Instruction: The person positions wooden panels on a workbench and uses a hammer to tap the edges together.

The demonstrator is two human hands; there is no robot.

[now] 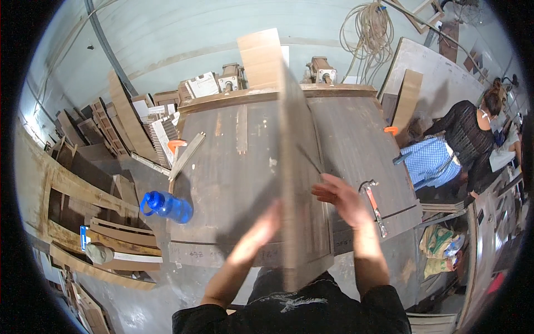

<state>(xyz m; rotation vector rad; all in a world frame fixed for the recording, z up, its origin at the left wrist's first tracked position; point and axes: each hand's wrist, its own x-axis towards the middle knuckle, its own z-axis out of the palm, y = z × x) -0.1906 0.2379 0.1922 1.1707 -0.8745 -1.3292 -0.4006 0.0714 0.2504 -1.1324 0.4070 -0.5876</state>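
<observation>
Scuffed tabletop (217,161); flat, upright wooden board (303,206) between 2 hands (266,225) (346,199)

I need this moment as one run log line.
wooden panel: upright; left hand: blurred, left side; right hand: open, right side; hammer: on workbench
</observation>
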